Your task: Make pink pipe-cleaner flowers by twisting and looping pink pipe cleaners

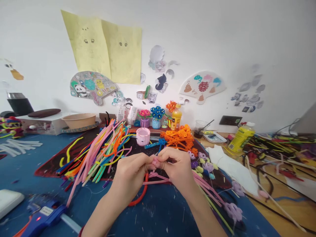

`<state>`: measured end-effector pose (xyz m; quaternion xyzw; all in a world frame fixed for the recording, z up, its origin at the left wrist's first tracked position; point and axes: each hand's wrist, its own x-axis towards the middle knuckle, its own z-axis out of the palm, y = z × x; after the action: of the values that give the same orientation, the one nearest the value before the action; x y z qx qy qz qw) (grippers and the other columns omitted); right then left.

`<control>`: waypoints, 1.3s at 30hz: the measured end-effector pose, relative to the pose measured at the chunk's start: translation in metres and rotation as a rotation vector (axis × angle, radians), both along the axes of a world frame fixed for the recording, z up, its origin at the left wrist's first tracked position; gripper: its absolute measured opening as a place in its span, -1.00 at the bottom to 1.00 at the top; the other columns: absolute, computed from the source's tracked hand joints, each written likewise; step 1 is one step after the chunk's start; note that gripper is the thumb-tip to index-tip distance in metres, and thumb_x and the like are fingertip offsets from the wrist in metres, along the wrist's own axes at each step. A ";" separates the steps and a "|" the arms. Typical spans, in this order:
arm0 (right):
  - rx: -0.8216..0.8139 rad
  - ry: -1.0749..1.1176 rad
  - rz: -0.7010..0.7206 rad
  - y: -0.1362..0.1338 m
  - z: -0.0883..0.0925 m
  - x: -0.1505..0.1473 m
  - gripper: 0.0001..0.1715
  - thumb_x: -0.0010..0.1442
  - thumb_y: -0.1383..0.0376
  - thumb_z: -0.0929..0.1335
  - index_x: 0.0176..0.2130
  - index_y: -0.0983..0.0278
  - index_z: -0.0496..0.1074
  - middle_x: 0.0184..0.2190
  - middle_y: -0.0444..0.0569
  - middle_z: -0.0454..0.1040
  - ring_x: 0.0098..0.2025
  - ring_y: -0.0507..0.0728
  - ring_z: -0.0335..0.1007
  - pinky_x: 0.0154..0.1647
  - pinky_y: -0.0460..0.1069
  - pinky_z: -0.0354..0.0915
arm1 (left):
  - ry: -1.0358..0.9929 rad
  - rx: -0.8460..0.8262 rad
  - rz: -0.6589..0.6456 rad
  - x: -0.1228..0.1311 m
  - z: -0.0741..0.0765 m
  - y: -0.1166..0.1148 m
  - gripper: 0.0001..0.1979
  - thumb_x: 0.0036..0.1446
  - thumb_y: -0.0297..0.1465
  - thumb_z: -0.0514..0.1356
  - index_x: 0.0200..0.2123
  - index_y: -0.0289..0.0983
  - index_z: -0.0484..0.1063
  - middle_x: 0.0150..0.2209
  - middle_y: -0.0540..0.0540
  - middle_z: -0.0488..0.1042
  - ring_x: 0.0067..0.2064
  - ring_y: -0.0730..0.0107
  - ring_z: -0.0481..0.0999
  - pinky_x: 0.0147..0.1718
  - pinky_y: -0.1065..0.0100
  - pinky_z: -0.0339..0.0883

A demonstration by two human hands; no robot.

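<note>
Pink pipe cleaner (pixel 155 162), blue mat (pixel 158 210)

- The left hand (pixel 130 174) and right hand (pixel 176 168) meet over the mat (pixel 49 168) — a pipe-cleaner piece (pixel 155 162) sits between their fingertips.
- Loose pipe cleaners (pixel 98 148) lie on the mat, left of the hands.
- A small cup (pixel 143 136) stands behind the hands.
- A glue gun (pixel 41 217) lies at the near left.
- A bowl (pixel 79 120) sits at the back left — a juice bottle (pixel 176 117) stands by the wall.

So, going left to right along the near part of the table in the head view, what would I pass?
White flat object → blue glue gun → left hand → pink pipe cleaner piece, pinched between both hands → right hand → purple pipe-cleaner flower.
</note>
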<state>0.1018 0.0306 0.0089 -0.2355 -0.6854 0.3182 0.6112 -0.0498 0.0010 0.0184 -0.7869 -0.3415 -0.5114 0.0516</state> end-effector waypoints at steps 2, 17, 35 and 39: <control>-0.006 0.007 0.003 0.000 0.000 0.000 -0.74 0.07 0.24 0.47 -0.58 0.28 0.45 -0.55 -0.09 0.46 -0.49 0.06 0.36 -0.46 -0.05 0.31 | -0.023 -0.021 0.020 0.000 0.003 -0.001 -0.85 0.14 -0.59 0.15 -0.43 -0.31 0.46 -0.57 0.03 0.50 -0.55 0.57 0.48 -0.56 0.61 0.28; 0.027 -0.138 0.017 0.005 0.005 0.009 -0.71 0.13 0.19 0.44 -0.12 0.18 0.57 -0.23 0.02 0.53 -0.21 0.15 0.46 -0.20 0.02 0.40 | -0.230 -0.300 -0.019 -0.005 0.016 -0.004 -0.90 0.05 -0.42 0.29 -0.33 -0.27 0.45 -0.45 0.02 0.53 -0.50 0.51 0.47 -0.49 0.51 0.40; 0.112 -0.205 0.044 0.000 0.011 0.013 -0.67 0.27 0.29 0.32 0.02 0.10 0.48 -0.19 0.00 0.51 -0.14 0.14 0.45 -0.14 0.00 0.36 | 0.061 -0.046 -0.014 -0.010 0.020 -0.008 -0.77 0.15 -0.51 0.21 -0.11 -0.19 0.44 -0.30 0.04 0.59 -0.33 0.52 0.57 -0.32 0.56 0.39; 0.097 -0.199 0.062 0.000 0.013 0.013 -0.69 0.25 0.28 0.34 0.00 0.11 0.50 -0.19 0.00 0.50 -0.15 0.12 0.43 -0.16 -0.01 0.36 | 0.062 -0.030 0.011 -0.010 0.019 -0.007 -0.85 0.15 -0.51 0.22 -0.19 -0.22 0.46 -0.30 0.04 0.61 -0.34 0.52 0.58 -0.33 0.56 0.39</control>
<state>0.1150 0.0308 0.0214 -0.2147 -0.7641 0.2784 0.5409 -0.0593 -0.0062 0.0369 -0.8011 -0.3517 -0.4814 0.0529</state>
